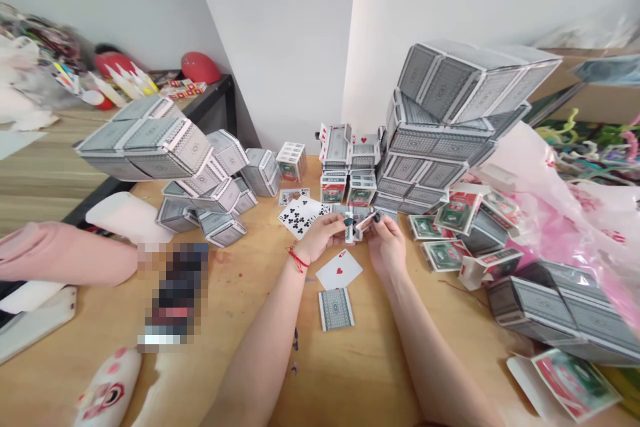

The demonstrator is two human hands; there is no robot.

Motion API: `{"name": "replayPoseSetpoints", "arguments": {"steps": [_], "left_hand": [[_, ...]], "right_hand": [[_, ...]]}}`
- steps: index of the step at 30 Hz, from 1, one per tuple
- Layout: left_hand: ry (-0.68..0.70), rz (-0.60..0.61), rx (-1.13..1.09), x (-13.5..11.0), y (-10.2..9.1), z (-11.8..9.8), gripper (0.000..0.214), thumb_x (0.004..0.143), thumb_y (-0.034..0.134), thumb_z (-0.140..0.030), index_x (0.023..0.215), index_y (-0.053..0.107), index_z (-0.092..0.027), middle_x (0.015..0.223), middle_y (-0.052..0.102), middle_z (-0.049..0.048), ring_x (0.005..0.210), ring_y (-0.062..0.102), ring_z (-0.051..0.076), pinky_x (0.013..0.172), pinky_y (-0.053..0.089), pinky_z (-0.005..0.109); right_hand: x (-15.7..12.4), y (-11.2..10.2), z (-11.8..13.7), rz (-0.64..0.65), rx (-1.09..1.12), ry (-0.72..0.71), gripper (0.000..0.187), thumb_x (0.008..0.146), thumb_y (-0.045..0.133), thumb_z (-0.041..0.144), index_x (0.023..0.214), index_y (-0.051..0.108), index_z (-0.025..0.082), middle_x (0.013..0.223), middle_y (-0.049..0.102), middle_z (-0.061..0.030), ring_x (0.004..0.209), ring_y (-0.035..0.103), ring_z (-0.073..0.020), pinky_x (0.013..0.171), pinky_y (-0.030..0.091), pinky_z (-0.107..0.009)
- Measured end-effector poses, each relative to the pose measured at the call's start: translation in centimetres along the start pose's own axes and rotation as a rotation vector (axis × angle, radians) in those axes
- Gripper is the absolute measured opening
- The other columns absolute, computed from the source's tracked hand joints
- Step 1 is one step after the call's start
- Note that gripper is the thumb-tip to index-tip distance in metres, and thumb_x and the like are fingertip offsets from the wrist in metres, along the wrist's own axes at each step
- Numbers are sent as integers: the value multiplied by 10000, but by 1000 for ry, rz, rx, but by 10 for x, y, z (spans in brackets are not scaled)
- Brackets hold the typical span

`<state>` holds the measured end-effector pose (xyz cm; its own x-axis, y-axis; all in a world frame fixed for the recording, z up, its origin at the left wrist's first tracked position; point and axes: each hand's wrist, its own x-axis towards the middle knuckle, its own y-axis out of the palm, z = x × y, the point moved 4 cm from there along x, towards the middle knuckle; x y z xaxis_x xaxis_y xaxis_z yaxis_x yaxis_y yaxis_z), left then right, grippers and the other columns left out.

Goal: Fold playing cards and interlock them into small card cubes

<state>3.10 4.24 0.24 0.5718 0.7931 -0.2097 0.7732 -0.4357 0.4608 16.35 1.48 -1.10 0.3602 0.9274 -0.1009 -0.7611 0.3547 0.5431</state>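
Note:
At the middle of the table, my left hand (321, 238) pinches the edge of a folded playing card (349, 232). Close beside it, my right hand (389, 245) is closed on another bent playing card (366, 223). Whether the two cards are joined is too small to tell. Nearer to me lie an ace of hearts (340, 271), face up, and a face-down card (337, 310) with folded edges. Left of my left hand, club cards (299, 215) are spread face up. Behind my hands stand upright card packs (333, 188), with folded card pieces (336, 143) above them.
A tall stack of card-built blocks (425, 140) rises on the right, another card structure (165, 143) on the left. Opened card boxes (453, 210) lie right of my hand. A card-built block (560, 313) rests at front right, a white bottle (110, 387) at front left.

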Motion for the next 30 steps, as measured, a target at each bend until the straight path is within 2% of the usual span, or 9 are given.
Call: {"name": "replayPoseSetpoints", "arguments": {"steps": [3, 6, 9, 12, 14, 19, 24, 27, 30], "left_hand": [[178, -146, 159, 1, -4, -7, 226, 667, 605, -336, 653, 484, -146, 742, 594, 30, 740, 589, 143, 691, 471, 293], [449, -341, 448, -6, 0, -19, 190, 660, 611, -301, 637, 498, -150, 1022, 579, 92, 981, 543, 187, 791, 439, 302], [592, -319, 778, -13, 13, -22, 109, 672, 602, -251, 668, 537, -164, 1129, 544, 100, 1111, 465, 195, 921, 369, 332], [616, -247, 994, -14, 20, -16, 51, 681, 581, -206, 669, 540, -178, 1200, 504, 86, 1124, 458, 186, 944, 362, 338], [625, -248, 1078, -13, 20, -13, 31, 687, 568, -197, 689, 540, -185, 1224, 485, 76, 1122, 461, 181, 938, 379, 343], [670, -296, 1166, -12, 16, -11, 43, 698, 556, -208, 719, 522, -191, 1201, 498, 70, 1129, 457, 176, 932, 405, 343], [708, -319, 1198, -13, 16, -12, 45, 706, 544, -217, 714, 511, -186, 1187, 494, 77, 1128, 455, 175, 923, 417, 322], [732, -318, 1221, -13, 17, -12, 52, 703, 543, -218, 728, 518, -181, 1169, 499, 79, 1111, 464, 181, 921, 418, 330], [763, -332, 1253, -13, 19, -13, 89, 695, 558, -234, 755, 531, -175, 1141, 509, 84, 1090, 469, 195, 917, 416, 348]], "right_hand": [[4, -5, 1, -74, 58, -48, 204, 613, 642, 255, 746, 494, 213, 743, 553, 40, 636, 548, -101, 569, 446, -239], [4, -7, -4, -137, -33, -69, 238, 655, 600, 290, 802, 421, 238, 777, 528, 48, 637, 553, -104, 538, 452, -234], [1, -4, -11, -117, -159, -45, 255, 690, 566, 318, 849, 376, 256, 780, 516, 52, 601, 541, -98, 496, 435, -211], [-2, -2, -13, -77, -217, -15, 252, 701, 568, 346, 848, 384, 257, 724, 500, 68, 516, 481, -74, 437, 375, -175], [-3, 0, -14, -35, -194, 26, 235, 717, 552, 385, 842, 399, 258, 705, 505, 66, 523, 480, -81, 438, 364, -178], [-6, 5, -15, 44, -145, 107, 221, 719, 548, 435, 785, 445, 250, 682, 518, 61, 588, 505, -102, 504, 389, -202], [-7, 7, -10, 70, -264, 57, 250, 662, 619, 429, 693, 477, 225, 633, 532, 54, 593, 514, -111, 542, 401, -221], [-7, 8, -6, 71, -307, 38, 270, 640, 633, 443, 669, 491, 215, 682, 593, 20, 642, 553, -139, 553, 411, -241], [-6, 9, -3, 74, -307, 33, 274, 621, 657, 425, 646, 496, 205, 835, 641, -21, 725, 582, -163, 573, 421, -252]]}}
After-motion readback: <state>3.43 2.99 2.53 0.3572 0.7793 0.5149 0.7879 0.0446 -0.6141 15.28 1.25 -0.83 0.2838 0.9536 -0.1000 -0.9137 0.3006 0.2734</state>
